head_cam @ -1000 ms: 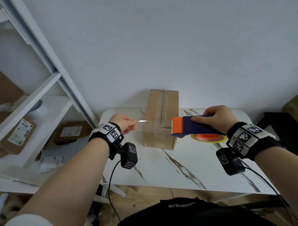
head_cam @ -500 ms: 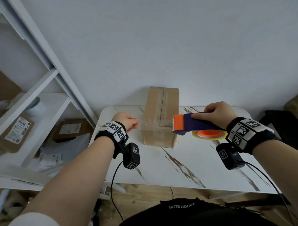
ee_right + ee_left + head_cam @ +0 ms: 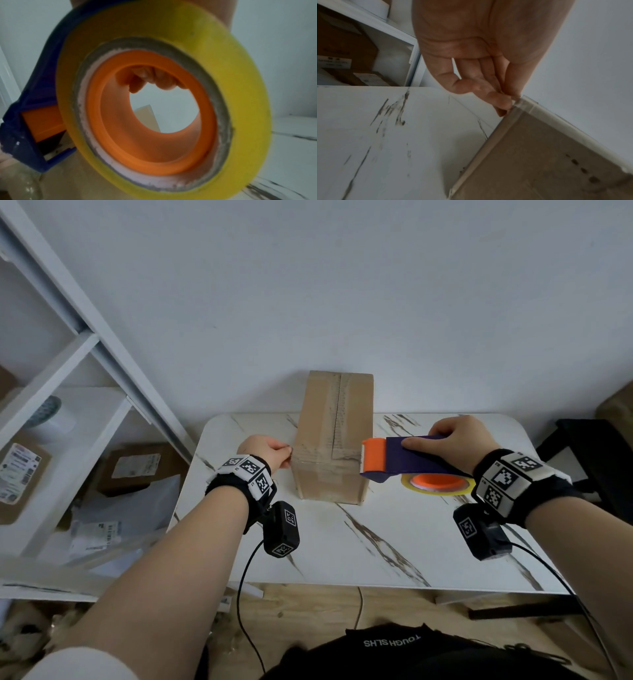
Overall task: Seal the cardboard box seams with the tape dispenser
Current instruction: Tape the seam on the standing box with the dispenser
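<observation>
A tall brown cardboard box (image 3: 334, 419) stands on the white marble-pattern table (image 3: 411, 542), its top seam running away from me. My right hand (image 3: 455, 440) grips the blue and orange tape dispenser (image 3: 407, 455) at the box's near right corner, the yellow tape roll (image 3: 438, 482) hanging below it. Clear tape (image 3: 325, 465) stretches across the box's near top edge. My left hand (image 3: 267, 450) pinches the tape end at the near left corner. The left wrist view shows the fingertips (image 3: 503, 104) on taped cardboard (image 3: 547, 162). The roll (image 3: 240, 67) fills the right wrist view.
A white shelf unit (image 3: 85, 412) with labelled parcels (image 3: 135, 467) stands left of the table. Something black (image 3: 592, 460) sits past the table's right edge. A plain wall rises right behind the box. Bare tabletop lies in front of the box.
My left hand has carried the tape end right, from open air up to the box's near left corner. The stretched tape now lies along the box's top edge. The dispenser stays at the right corner.
</observation>
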{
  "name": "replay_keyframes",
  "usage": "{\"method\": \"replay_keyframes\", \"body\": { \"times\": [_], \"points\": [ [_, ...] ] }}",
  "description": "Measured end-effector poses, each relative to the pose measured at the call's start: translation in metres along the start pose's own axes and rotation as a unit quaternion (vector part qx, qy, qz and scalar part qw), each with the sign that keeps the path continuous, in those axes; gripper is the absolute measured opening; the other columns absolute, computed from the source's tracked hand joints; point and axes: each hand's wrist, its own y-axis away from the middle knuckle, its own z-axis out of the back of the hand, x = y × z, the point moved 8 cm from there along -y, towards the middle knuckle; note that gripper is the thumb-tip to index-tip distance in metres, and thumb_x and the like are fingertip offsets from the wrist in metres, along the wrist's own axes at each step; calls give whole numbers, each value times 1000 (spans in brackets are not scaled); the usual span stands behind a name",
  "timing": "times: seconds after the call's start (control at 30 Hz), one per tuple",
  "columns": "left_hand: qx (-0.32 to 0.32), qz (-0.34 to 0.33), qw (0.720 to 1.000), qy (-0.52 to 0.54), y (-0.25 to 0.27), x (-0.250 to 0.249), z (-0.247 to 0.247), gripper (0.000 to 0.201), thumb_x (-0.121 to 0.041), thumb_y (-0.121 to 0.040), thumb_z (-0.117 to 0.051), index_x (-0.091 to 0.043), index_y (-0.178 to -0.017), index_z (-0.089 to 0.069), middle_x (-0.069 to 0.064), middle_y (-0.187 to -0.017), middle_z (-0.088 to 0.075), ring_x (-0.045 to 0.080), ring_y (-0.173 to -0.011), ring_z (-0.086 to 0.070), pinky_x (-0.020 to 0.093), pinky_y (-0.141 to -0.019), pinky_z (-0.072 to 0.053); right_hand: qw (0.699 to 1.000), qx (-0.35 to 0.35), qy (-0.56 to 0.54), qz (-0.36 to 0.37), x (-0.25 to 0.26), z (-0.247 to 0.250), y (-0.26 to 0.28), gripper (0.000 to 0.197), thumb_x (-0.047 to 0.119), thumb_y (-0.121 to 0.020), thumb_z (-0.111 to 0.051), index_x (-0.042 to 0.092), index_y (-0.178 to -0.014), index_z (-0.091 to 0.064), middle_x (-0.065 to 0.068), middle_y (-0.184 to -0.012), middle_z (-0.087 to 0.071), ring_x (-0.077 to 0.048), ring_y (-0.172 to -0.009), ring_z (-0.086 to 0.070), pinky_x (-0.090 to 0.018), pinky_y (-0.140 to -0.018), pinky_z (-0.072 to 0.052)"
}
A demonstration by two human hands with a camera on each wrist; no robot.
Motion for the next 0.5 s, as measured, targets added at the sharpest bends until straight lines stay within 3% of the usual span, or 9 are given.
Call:
{"method": "replay_keyframes", "body": {
  "times": [0.1,0.17,0.23,0.33,0.4,0.5],
  "points": [
    [-31,29,998,-39,0,9,4,46,-34,-82,-64,-19,-125,-57,9,-128,-60,25,-105,-64,37,-96,-50,1000,-1,3,-8,-1,0,3,44,48,-71,-74,12,-54,-54,-3,-56,-48,-16,-54,-45,-26,-49,-31],
    [-40,71,993,-83,3,20,6,68,-43,-75,-69,-24,-136,-45,10,-142,-42,32,-114,-57,41,-96,-49,1000,-3,6,-11,-3,0,5,45,48,-71,-74,13,-53,-53,-3,-56,-48,-16,-53,-44,-26,-49,-31],
    [-47,54,991,-112,8,20,3,61,-38,-78,-68,-18,-133,-48,13,-139,-44,32,-114,-56,34,-97,-46,1000,-4,5,-10,-3,0,6,45,49,-71,-73,13,-53,-53,-3,-56,-48,-17,-54,-44,-27,-49,-31],
    [-79,-25,994,-75,16,3,-1,29,-18,-87,-57,-13,-115,-63,10,-118,-66,26,-107,-62,30,-94,-45,1000,-2,4,-9,0,0,7,44,48,-72,-73,12,-55,-54,-3,-56,-47,-16,-53,-44,-26,-49,-31],
    [-64,-52,994,-65,18,-2,-7,28,-10,-89,-48,-15,-108,-68,8,-108,-71,24,-102,-65,32,-94,-49,1000,-1,5,-10,3,-1,9,43,48,-72,-73,12,-57,-55,-3,-56,-48,-15,-53,-43,-25,-49,-30],
    [-75,-74,988,-108,23,-9,-2,33,-10,-92,-40,-16,-113,-65,7,-117,-67,25,-106,-61,34,-96,-47,1000,-1,6,-12,4,-2,10,43,48,-73,-73,10,-60,-56,-4,-59,-47,-16,-53,-42,-25,-48,-29]
  ]
}}
